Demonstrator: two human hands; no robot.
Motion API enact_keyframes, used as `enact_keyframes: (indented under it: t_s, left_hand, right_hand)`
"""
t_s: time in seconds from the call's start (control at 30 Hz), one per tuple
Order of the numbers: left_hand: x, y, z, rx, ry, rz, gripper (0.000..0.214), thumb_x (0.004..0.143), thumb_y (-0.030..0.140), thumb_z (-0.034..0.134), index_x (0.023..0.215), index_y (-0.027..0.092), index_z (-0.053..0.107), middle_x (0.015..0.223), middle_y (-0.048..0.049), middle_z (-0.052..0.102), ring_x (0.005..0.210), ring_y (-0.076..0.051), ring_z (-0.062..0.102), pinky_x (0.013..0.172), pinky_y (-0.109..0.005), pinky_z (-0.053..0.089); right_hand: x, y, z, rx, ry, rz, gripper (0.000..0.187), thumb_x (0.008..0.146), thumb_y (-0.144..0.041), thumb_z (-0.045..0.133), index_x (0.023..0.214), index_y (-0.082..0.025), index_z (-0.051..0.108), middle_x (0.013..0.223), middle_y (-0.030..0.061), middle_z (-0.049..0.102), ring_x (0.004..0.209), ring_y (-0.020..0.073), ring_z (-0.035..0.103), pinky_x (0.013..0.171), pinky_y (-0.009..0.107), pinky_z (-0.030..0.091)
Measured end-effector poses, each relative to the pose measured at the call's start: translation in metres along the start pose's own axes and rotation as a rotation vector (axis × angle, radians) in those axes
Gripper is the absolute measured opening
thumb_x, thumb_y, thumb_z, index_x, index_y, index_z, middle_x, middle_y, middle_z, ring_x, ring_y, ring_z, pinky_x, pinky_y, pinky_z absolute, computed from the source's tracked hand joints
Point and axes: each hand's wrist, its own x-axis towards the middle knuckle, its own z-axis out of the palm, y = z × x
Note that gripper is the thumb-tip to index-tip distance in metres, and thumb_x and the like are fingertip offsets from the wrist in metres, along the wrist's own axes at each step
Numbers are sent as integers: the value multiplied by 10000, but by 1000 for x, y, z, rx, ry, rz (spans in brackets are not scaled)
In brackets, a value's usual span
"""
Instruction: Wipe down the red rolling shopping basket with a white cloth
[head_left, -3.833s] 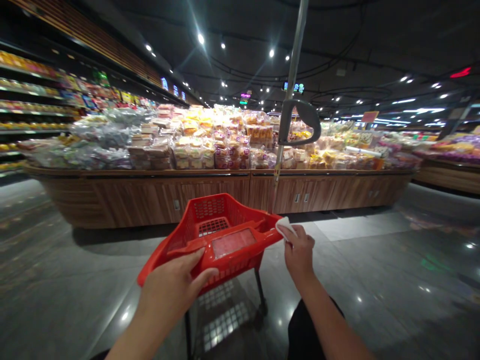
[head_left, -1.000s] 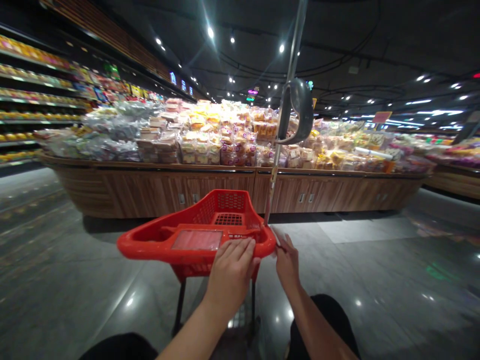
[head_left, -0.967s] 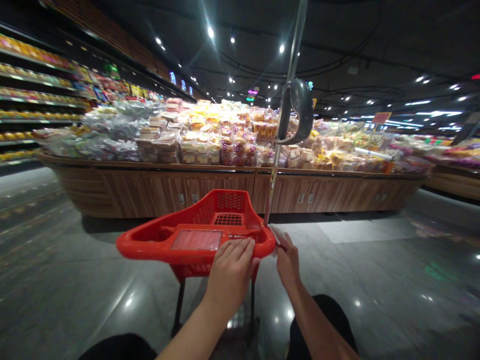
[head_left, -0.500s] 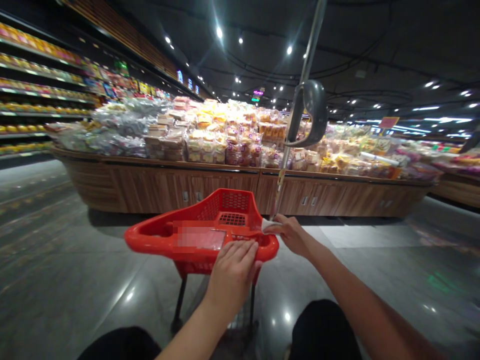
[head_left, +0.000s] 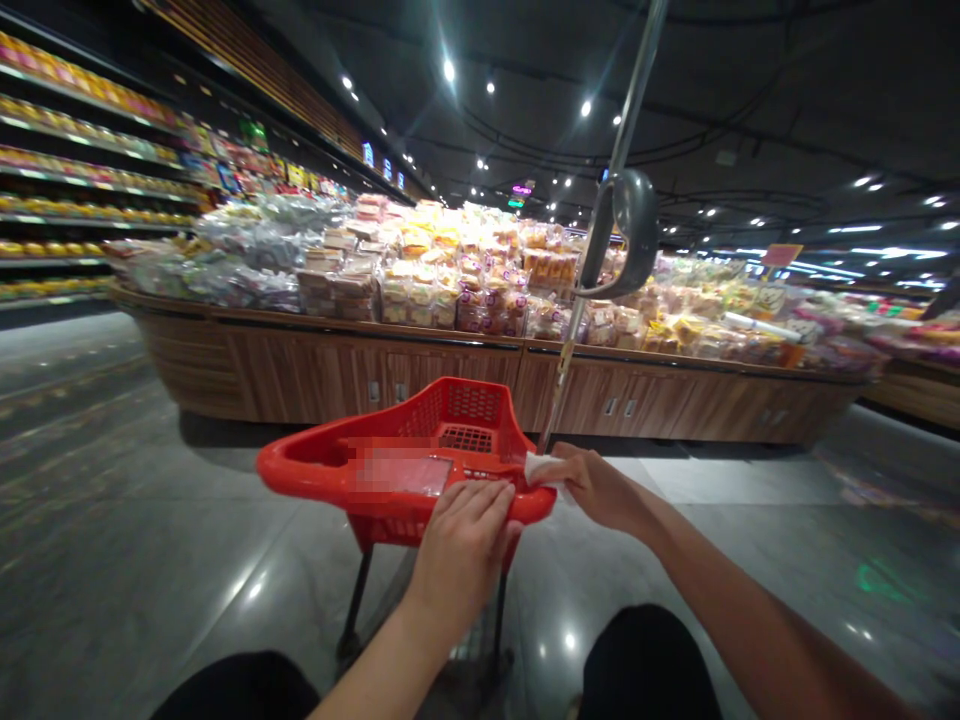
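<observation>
A red plastic shopping cart point(head_left: 322, 470) stands in front of me on the shop floor. My left hand point(head_left: 461, 545) lies on the cart's near handle rim, fingers closed over its edge. My right hand point(head_left: 596, 485) pinches a white cloth point(head_left: 540, 467) against the cart's right corner, at the foot of a metal pole point(head_left: 600, 230). A grey hook-shaped holder point(head_left: 630, 235) hangs on that pole. The cart's mesh basket point(head_left: 465, 420) looks empty.
A long wooden display counter point(head_left: 315, 370) piled with packaged bread and pastries point(head_left: 450, 270) runs across the aisle ahead. Stocked shelves point(head_left: 67, 180) line the left wall. The glossy grey floor point(head_left: 150, 560) spreads around the cart. My dark-trousered knees point(head_left: 645, 660) show below.
My left hand slid from the left of the handle to its right part. My right hand with the cloth rose from beside the rim onto the right corner. The view shifted slightly.
</observation>
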Motion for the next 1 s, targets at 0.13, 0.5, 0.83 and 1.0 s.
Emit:
enact_keyframes:
  t_s: [0.13,0.5,0.83,1.0]
  left_hand:
    - [-2,-5,-2,11,8,46,272,853,267,508,1084,185,627,1040,-76,697,958,-222,631,880,-423,482]
    - [-14,-8,-10,25,17,89,300,847,248,507,1130,205,595,1079,-54,687,991,-220,618,906,-403,448]
    - [-24,-17,-23,82,-37,212,375,829,232,557,1201,201,530,1125,-46,667,1044,-199,589,945,-368,397]
    - [-30,-24,-33,102,-26,254,439,800,244,591,1229,201,509,1122,-49,666,1055,-201,583,963,-367,365]
  right_hand:
    - [-11,14,17,183,119,-20,505,767,-10,360,1007,-290,705,894,-7,707,820,159,620,799,307,469]
    - [-54,-2,93,383,602,123,606,721,-38,371,1203,-335,585,1195,-36,629,1186,193,517,1120,476,200]
    - [-46,-9,119,472,825,227,555,742,-36,370,1168,-288,622,1193,-3,630,1159,199,540,1070,428,333]
    - [-56,-24,131,344,846,199,639,689,14,350,1164,-316,621,1139,-39,656,1150,156,543,1054,341,371]
